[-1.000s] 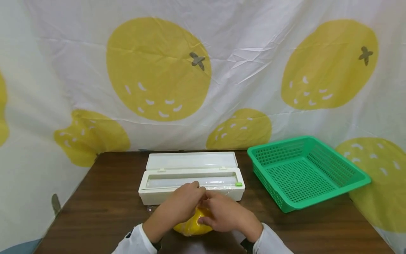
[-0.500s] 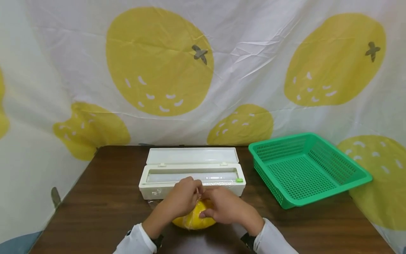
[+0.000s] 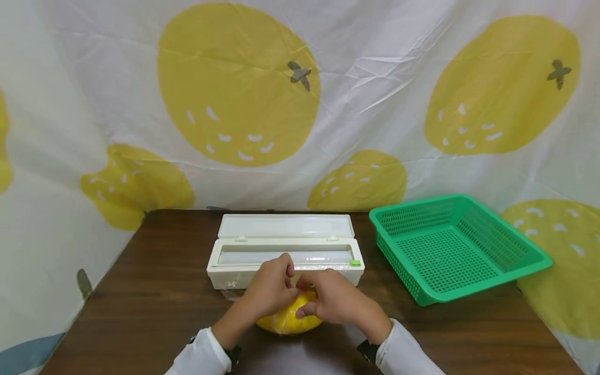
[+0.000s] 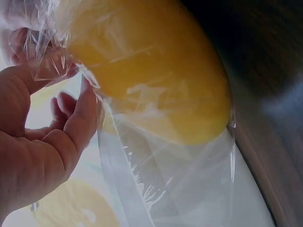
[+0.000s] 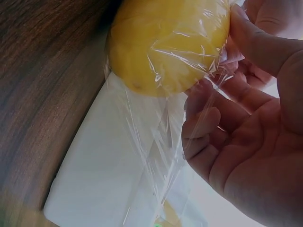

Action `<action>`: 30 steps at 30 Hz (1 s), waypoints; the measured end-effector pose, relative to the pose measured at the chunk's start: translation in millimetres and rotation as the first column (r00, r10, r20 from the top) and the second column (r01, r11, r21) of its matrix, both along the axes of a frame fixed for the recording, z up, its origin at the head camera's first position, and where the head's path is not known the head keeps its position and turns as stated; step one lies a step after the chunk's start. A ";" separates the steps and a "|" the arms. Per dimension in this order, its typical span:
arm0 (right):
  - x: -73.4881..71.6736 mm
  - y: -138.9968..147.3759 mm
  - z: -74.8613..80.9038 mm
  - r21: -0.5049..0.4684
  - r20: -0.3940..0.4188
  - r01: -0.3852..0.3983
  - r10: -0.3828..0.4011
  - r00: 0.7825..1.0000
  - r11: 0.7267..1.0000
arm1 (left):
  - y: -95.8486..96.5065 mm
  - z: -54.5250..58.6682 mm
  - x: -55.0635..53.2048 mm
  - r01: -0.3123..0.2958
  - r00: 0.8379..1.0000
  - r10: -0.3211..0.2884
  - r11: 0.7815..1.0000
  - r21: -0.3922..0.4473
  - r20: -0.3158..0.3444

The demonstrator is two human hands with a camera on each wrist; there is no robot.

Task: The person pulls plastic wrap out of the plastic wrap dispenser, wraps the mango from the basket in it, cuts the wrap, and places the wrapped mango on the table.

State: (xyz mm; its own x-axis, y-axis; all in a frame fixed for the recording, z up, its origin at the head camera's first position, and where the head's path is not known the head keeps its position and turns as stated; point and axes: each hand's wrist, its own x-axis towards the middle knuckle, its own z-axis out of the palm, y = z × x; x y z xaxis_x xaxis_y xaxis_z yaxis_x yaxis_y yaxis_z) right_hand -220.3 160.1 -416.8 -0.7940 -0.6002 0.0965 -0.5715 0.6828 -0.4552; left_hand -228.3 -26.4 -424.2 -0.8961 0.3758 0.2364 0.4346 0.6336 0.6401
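Observation:
A smooth yellow oval fruit (image 3: 289,324) lies on the table in front of the white wrap dispenser, partly covered by clear plastic wrap (image 4: 147,184). The wrap still stretches from the fruit (image 5: 156,52) to the dispenser (image 3: 229,279). My left hand (image 3: 272,285) pinches wrap at the fruit's upper side; the left wrist view shows thumb and finger meeting on bunched film. Opposite it, my right hand (image 3: 335,299) has its thumb against the fruit and curled fingers gathering wrap (image 5: 161,127). The hands hide the fruit's far top.
The dispenser's lid (image 3: 286,226) stands open behind a roll of wrap (image 3: 262,257), with a green slider (image 3: 355,263) at the right end. To the right is a green basket (image 3: 440,260) by the cloth backdrop (image 3: 361,120). The wooden table (image 3: 140,307) spreads around.
The head view has tilted down, so everything sits higher in it. My hands have drawn slightly apart at the fingertips over the fruit, showing more yellow between them.

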 end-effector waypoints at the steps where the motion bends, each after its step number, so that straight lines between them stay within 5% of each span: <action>1: -0.1 -0.1 -0.5 0.010 -0.006 -0.004 0.004 1.000 1.000 | -0.5 -0.4 1.1 0.003 1.000 -0.003 1.000 0.004 0.007; 7: -0.5 0.4 -2.3 0.023 -0.015 -0.045 0.046 0.999 0.999 | -3.1 1.5 7.3 0.091 0.996 -0.091 0.996 -0.004 -0.009; 13: -1.3 2.0 -0.4 0.012 -0.056 -0.071 0.071 0.996 0.997 | -10.9 10.8 17.5 0.190 0.980 -0.195 0.976 -0.109 -0.043; 22: -3.2 4.3 2.8 0.034 -0.038 -0.093 0.095 0.995 0.995 | -24.0 9.8 41.9 0.257 0.926 -0.337 0.892 -0.372 -0.168; 30: -2.4 5.1 2.7 0.039 -0.050 -0.085 0.087 0.995 0.996 | -28.4 2.4 33.8 0.248 0.918 -0.331 0.910 -0.332 -0.221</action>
State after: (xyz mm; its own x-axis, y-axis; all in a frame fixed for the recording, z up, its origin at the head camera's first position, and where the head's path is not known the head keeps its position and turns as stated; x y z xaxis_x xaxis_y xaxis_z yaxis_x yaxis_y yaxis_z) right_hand -222.8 165.1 -414.1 -0.7338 -0.6699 0.1130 -0.6510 0.6457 -0.3992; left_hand -194.5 -54.8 -421.9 -0.6555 0.6973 0.2900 0.7548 0.5930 0.2802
